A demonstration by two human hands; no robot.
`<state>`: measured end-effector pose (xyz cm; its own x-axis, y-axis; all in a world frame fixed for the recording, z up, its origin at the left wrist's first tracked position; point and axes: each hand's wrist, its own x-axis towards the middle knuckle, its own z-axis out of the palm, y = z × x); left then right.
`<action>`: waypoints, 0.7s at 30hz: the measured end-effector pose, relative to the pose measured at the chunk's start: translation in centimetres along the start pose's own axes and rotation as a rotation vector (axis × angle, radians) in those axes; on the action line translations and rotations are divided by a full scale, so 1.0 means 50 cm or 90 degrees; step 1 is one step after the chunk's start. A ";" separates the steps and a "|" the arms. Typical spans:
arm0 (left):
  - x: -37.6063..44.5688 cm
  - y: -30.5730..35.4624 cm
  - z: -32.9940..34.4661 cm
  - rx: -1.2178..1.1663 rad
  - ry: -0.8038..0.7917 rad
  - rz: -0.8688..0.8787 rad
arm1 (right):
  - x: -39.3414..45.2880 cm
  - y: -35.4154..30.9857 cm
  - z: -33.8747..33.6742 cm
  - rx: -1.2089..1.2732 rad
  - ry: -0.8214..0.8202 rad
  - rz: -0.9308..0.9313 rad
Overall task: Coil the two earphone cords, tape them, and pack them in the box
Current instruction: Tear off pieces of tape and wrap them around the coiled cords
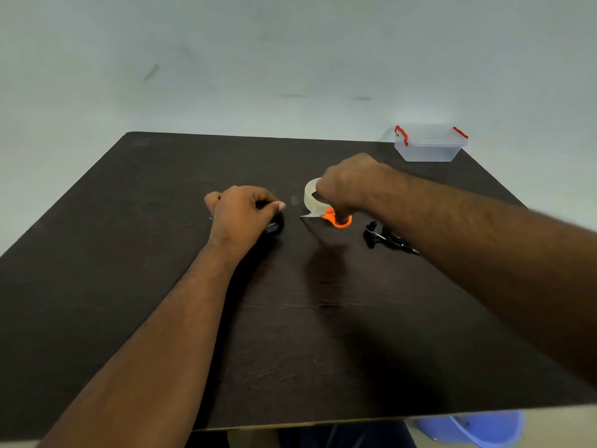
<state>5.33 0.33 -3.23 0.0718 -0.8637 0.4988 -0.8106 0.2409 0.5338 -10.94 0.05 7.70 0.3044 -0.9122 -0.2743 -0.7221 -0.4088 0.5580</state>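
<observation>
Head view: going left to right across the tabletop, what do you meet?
Left hand over a coiled black earphone cord → tape roll → right hand on orange-handled scissors → loose black earphones → clear box, far right corner.

A coiled black earphone cord (274, 226) lies near the dark table's middle, mostly covered. A second black earphone cord (386, 238) lies bunched toward the right edge. The clear lidded plastic box with red latches (428, 145) sits at the far right corner.
</observation>
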 end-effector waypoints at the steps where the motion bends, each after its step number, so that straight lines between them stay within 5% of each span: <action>1: -0.002 0.003 0.002 -0.022 0.003 -0.005 | -0.021 -0.007 0.013 0.019 0.021 0.029; 8: -0.007 0.016 0.000 -0.133 0.040 -0.049 | -0.117 -0.089 0.142 0.393 0.190 0.222; 12: -0.010 0.019 -0.001 -0.141 0.039 -0.047 | -0.129 -0.124 0.157 0.380 0.129 0.190; 17: -0.006 0.014 0.004 -0.211 0.008 -0.048 | -0.121 -0.098 0.152 0.291 -0.070 0.032; 21: -0.006 0.015 0.007 -0.262 -0.009 -0.018 | -0.113 -0.072 0.133 0.341 0.015 0.076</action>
<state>4.47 0.62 -3.23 0.0809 -0.8776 0.4726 -0.5079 0.3717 0.7771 -14.17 6.84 2.03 0.2110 -0.9541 -0.2127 -0.9656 -0.2373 0.1063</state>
